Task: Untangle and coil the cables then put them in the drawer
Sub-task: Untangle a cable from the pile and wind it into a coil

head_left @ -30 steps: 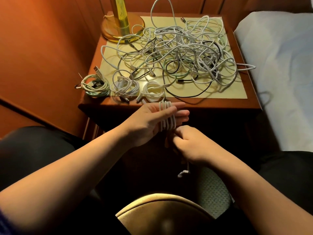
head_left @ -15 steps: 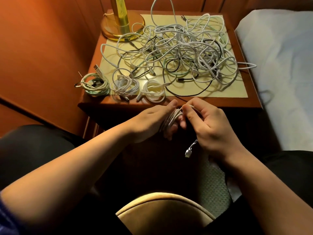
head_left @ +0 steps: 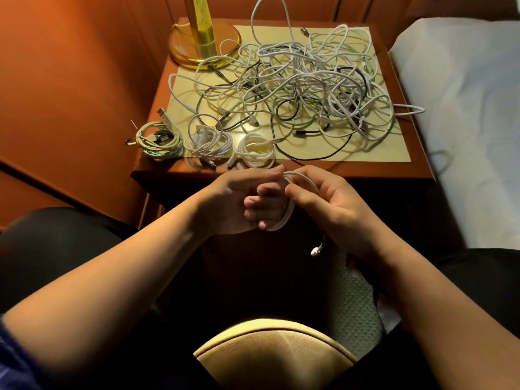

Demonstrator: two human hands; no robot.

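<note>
A white cable (head_left: 287,218) is looped in a coil around the fingers of my left hand (head_left: 242,201), just in front of the nightstand. My right hand (head_left: 326,206) pinches the coil's top strand, and the cable's white plug end (head_left: 316,250) dangles below it. A big tangle of white, black and pale green cables (head_left: 304,91) covers the nightstand top. Three finished coils lie along its front edge: a greenish one (head_left: 159,139), a white one (head_left: 208,142) and another white one (head_left: 256,150). No drawer front shows clearly in the dark below the top.
The wooden nightstand (head_left: 365,173) carries a cream mat and a brass lamp base (head_left: 204,43) at its back left. A bed with a white sheet (head_left: 464,108) lies to the right, a wood-panelled wall to the left. A cushioned seat edge (head_left: 273,353) is between my knees.
My right hand rose from below the left hand to the coil's top, carrying the loose tail around once more. My left hand's fingers curled from flat to bent, and the dangling tail got shorter.
</note>
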